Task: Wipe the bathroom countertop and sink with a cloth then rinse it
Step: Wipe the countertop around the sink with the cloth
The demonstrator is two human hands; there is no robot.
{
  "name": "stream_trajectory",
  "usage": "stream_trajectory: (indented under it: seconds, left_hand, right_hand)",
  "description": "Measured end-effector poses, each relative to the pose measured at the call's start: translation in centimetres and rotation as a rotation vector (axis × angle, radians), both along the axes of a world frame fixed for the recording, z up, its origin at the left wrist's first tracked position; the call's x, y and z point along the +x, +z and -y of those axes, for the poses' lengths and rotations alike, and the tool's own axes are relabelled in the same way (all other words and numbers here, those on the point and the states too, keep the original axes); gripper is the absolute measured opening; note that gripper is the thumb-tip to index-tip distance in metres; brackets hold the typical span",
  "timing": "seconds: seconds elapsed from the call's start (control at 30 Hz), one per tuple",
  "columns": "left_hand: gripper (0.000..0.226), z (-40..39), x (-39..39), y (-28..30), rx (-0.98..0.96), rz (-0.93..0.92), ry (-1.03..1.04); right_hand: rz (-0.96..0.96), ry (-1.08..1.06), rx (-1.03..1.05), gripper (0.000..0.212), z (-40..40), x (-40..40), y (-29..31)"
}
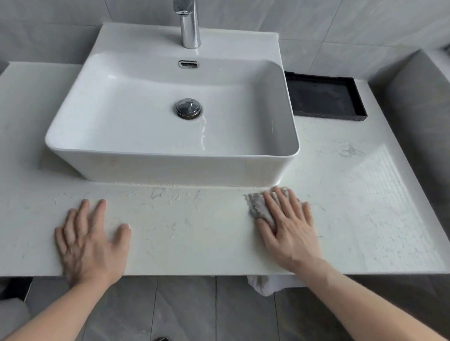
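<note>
Black tray [325, 96] right of basin; white fabric [266, 284] under counter edge.

Single head-mounted wide-angle view, no second camera to overlap. Looks forward and steeply down from above the white marble-look countertop [196, 233], close in. White rectangular ceramic basin [168, 137] sits mid-frame, chrome tap [189, 21] cropped at top, grey floor tiles [191, 316] along the bottom. Edges bow from lens distortion.

Sink [163, 137] on countertop [196, 239]; tray [322, 97] right, faucet [188, 21] behind.
</note>
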State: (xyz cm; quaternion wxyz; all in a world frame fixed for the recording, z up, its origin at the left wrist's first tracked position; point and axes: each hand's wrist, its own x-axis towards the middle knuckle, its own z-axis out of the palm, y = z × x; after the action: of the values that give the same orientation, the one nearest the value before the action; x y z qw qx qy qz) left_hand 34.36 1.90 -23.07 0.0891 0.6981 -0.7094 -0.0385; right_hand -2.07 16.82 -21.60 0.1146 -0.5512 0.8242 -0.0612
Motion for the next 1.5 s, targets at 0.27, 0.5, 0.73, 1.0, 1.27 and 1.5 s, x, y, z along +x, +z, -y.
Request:
stream_trajectory:
  seconds: [0.27, 0.5, 0.73, 1.0, 1.27, 1.5]
  left_hand:
    - [0.076, 0.0, 0.0, 0.0, 0.004, -0.006, 0.007]
    - [0.076, 0.0, 0.0, 0.0, 0.01, -0.002, 0.003]
    - [0.076, 0.1, 0.0, 0.0, 0.011, 0.006, 0.003]
    - [0.077, 0.0, 0.0, 0.2, 0.028, 0.014, -0.006]
    - [0.077, 0.0, -0.1, 0.4, 0.036, 0.013, -0.007]
    - [0.079, 0.1, -0.2, 0.5, 0.048, 0.039, -0.007]
  right_hand:
    - [0.031, -0.242, -0.018, 0.077, 1.0, -1.6, -0.3]
    - [0.121, -0.126, -0.069, 0.076, 5.2, 12.0, 0.0]
    - [0.176, 0.197, -0.05, 0.07, 7.5, 18.1, 0.1]
    - [0.084, -0.078, -0.023, 0.072, 1.4, 5.1, -0.5]
    - [0.067, -0.473, -0.036, 0.075, 0.0, 1.5, -0.8]
    - [0.107, -0.231, -0.106, 0.073, 6.5, 13.4, -0.7]
